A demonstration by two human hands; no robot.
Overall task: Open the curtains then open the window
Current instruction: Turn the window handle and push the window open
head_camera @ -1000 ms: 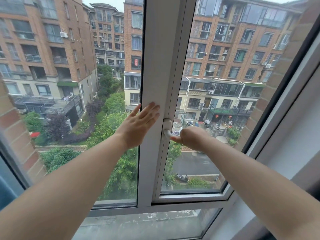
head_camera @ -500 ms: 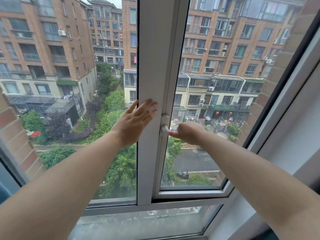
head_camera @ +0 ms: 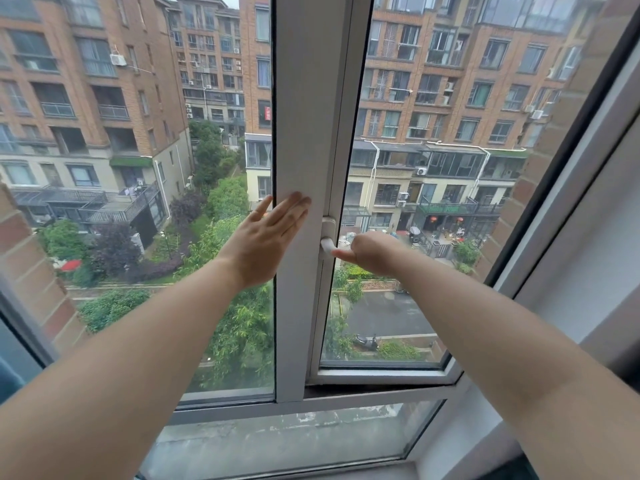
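Observation:
A white-framed window fills the view. My left hand (head_camera: 266, 237) lies flat, fingers spread, against the white centre post (head_camera: 301, 133). My right hand (head_camera: 372, 252) is closed around the white window handle (head_camera: 327, 242) on the right sash (head_camera: 381, 374). That sash stands pushed slightly outward, with a dark gap along its bottom edge. A sliver of blue curtain (head_camera: 10, 372) shows at the far left edge, drawn aside.
A fixed glass pane (head_camera: 138, 202) is left of the post and another fixed pane (head_camera: 287, 441) runs below. The white wall reveal (head_camera: 588, 237) rises on the right. Brick apartment blocks, trees and a road lie far below outside.
The right sash has swung a little outward, and the gap under it has widened. My right hand stayed on the handle and moved out with it. My left hand kept its place on the post.

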